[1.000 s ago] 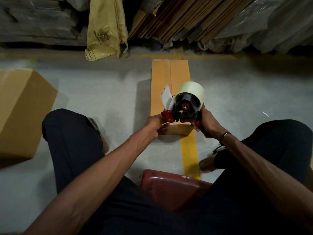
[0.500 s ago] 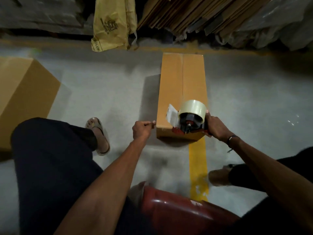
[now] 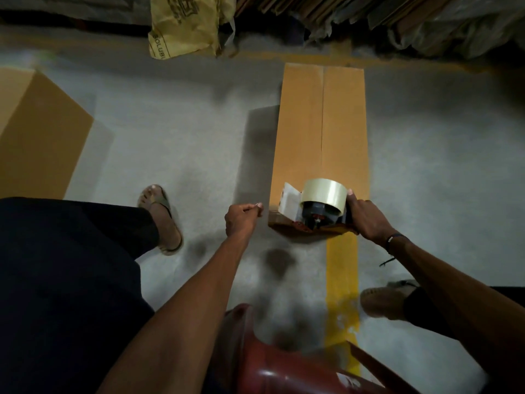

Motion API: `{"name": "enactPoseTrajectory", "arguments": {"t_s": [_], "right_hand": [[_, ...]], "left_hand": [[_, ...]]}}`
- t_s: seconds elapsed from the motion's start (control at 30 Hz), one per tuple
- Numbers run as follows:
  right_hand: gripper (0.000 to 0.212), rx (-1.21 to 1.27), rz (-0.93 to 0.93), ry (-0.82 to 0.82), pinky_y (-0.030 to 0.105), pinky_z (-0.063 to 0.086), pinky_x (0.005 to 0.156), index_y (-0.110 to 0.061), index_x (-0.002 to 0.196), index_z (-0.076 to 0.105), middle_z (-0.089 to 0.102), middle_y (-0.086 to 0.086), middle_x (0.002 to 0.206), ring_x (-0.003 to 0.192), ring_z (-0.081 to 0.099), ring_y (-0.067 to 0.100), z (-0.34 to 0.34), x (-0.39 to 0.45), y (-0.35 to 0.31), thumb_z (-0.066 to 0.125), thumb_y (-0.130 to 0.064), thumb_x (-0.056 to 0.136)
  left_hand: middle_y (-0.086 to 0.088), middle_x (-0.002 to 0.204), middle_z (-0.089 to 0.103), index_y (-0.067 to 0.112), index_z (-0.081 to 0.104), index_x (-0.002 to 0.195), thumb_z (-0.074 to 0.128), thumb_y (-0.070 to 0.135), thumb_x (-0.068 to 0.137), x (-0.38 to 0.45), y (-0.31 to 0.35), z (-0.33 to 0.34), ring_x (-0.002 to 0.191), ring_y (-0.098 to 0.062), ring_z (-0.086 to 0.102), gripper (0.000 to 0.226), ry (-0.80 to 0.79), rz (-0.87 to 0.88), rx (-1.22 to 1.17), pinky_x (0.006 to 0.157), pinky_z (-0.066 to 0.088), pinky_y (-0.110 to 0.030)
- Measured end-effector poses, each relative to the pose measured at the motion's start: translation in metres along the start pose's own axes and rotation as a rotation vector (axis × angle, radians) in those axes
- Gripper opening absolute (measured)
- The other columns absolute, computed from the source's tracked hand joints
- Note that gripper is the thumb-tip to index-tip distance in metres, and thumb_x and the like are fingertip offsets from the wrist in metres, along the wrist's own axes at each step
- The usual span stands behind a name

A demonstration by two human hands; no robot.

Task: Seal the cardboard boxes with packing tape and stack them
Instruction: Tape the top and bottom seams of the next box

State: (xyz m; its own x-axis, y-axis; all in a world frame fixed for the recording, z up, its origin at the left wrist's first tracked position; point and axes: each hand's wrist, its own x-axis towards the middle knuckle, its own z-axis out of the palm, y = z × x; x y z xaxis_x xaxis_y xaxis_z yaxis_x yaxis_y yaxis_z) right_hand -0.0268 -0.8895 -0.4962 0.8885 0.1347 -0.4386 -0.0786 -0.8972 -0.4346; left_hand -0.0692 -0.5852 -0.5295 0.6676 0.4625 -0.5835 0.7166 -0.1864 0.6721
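A long narrow cardboard box (image 3: 321,132) lies on the floor ahead, its two top flaps meeting along a centre seam. At its near end sits a tape dispenser (image 3: 315,207) with a clear tape roll, resting on the box's near edge. My right hand (image 3: 366,217) grips the dispenser's handle from the right. My left hand (image 3: 241,218) hovers just left of the box's near corner, fingers curled shut with nothing visible in them. A second, larger cardboard box (image 3: 39,135) stands at the far left.
A red plastic stool (image 3: 284,368) is under me. My sandalled feet (image 3: 162,220) rest on the grey floor beside a yellow floor stripe (image 3: 342,282). A yellow bag (image 3: 184,27) and stacked flat cardboard (image 3: 341,12) line the back.
The dispenser came down from in front of me onto the box's near end. My left hand let go of it and moved left. The view rose and shifted forward.
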Motion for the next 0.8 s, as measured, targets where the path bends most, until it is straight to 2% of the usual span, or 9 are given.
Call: {"name": "enactPoseTrajectory", "arguments": {"t_s": [0.07, 0.2, 0.33, 0.4, 0.5, 0.57, 0.67, 0.73, 0.8], "right_hand": [[0.082, -0.021, -0.019, -0.010, 0.027, 0.029, 0.049, 0.009, 0.111, 0.058, 0.055, 0.007, 0.059, 0.049, 0.044, 0.013, 0.004, 0.005, 0.005, 0.004, -0.052, 0.105], [0.101, 0.000, -0.013, 0.034, 0.040, 0.049, 0.060, 0.002, 0.096, 0.059, 0.059, 0.009, 0.062, 0.054, 0.054, 0.023, 0.008, 0.014, 0.009, -0.009, -0.073, 0.095], [0.104, -0.001, -0.028, 0.023, 0.041, 0.047, 0.055, 0.005, 0.088, 0.063, 0.059, 0.009, 0.054, 0.048, 0.053, 0.018, 0.014, 0.019, 0.016, -0.005, -0.072, 0.098], [0.102, -0.039, -0.019, 0.028, 0.033, 0.039, 0.054, 0.007, 0.096, 0.062, 0.059, 0.008, 0.059, 0.052, 0.051, 0.019, 0.016, 0.018, 0.013, -0.005, -0.070, 0.099], [0.093, -0.098, 0.003, 0.055, 0.034, 0.040, 0.062, 0.001, 0.094, 0.058, 0.058, 0.010, 0.068, 0.061, 0.053, 0.027, 0.015, 0.017, 0.010, -0.005, -0.068, 0.099], [0.094, -0.065, -0.084, 0.095, 0.040, 0.047, 0.060, -0.002, 0.080, 0.059, 0.059, 0.008, 0.061, 0.057, 0.054, 0.023, 0.017, 0.018, 0.013, -0.004, -0.070, 0.098], [0.090, -0.067, -0.102, 0.089, 0.046, 0.051, 0.064, -0.012, 0.067, 0.056, 0.060, 0.006, 0.055, 0.055, 0.057, 0.023, 0.018, 0.018, 0.015, -0.005, -0.069, 0.099], [0.088, -0.071, -0.103, 0.080, 0.045, 0.053, 0.066, -0.015, 0.063, 0.057, 0.061, 0.006, 0.055, 0.055, 0.060, 0.024, 0.016, 0.018, 0.011, -0.004, -0.067, 0.100], [0.090, -0.085, -0.095, 0.103, 0.042, 0.052, 0.065, -0.015, 0.065, 0.057, 0.062, 0.006, 0.059, 0.059, 0.059, 0.024, 0.015, 0.015, 0.006, -0.007, -0.070, 0.097]], "left_hand": [[0.004, 0.086, 0.078, 0.029, 0.077, 0.074, 0.075, 0.041, 0.092, 0.005, 0.000, 0.001, 0.087, -0.015, 0.069, 0.022, 0.006, 0.006, 0.009, 0.080, 0.054, -0.029], [0.003, 0.086, 0.076, 0.024, 0.081, 0.081, 0.074, 0.041, 0.093, 0.011, -0.001, 0.003, 0.085, -0.016, 0.068, 0.022, 0.008, 0.016, 0.033, 0.070, 0.047, -0.026], [0.003, 0.089, 0.078, 0.030, 0.077, 0.072, 0.075, 0.046, 0.091, 0.016, -0.005, 0.008, 0.089, -0.018, 0.069, 0.025, 0.007, -0.012, 0.064, 0.079, 0.052, -0.030], [0.003, 0.093, 0.078, 0.028, 0.080, 0.079, 0.075, 0.049, 0.090, 0.017, -0.006, 0.012, 0.091, -0.019, 0.069, 0.024, 0.002, -0.027, 0.079, 0.082, 0.055, -0.032], [0.003, 0.098, 0.078, 0.026, 0.083, 0.100, 0.075, 0.052, 0.089, 0.015, -0.008, 0.021, 0.093, -0.020, 0.070, 0.030, -0.003, -0.014, 0.109, 0.075, 0.053, -0.029], [0.002, 0.105, 0.077, 0.026, 0.080, 0.109, 0.078, 0.047, 0.089, 0.012, -0.010, 0.024, 0.099, -0.022, 0.070, 0.030, 0.027, -0.025, 0.136, 0.081, 0.056, -0.033], [0.000, 0.114, 0.074, 0.025, 0.075, 0.110, 0.078, 0.021, 0.088, 0.013, -0.016, 0.023, 0.109, -0.027, 0.068, 0.022, 0.142, -0.038, 0.171, 0.096, 0.055, -0.041], [-0.006, 0.108, 0.075, 0.019, 0.076, 0.102, 0.067, 0.011, 0.095, 0.012, -0.013, 0.023, 0.104, -0.031, 0.069, 0.014, 0.226, 0.026, 0.106, 0.087, 0.054, -0.034], [-0.005, 0.098, 0.076, 0.014, 0.078, 0.098, 0.065, 0.023, 0.100, 0.006, 0.000, 0.027, 0.093, -0.025, 0.069, 0.016, 0.234, 0.112, 0.040, 0.075, 0.049, -0.027]]}}
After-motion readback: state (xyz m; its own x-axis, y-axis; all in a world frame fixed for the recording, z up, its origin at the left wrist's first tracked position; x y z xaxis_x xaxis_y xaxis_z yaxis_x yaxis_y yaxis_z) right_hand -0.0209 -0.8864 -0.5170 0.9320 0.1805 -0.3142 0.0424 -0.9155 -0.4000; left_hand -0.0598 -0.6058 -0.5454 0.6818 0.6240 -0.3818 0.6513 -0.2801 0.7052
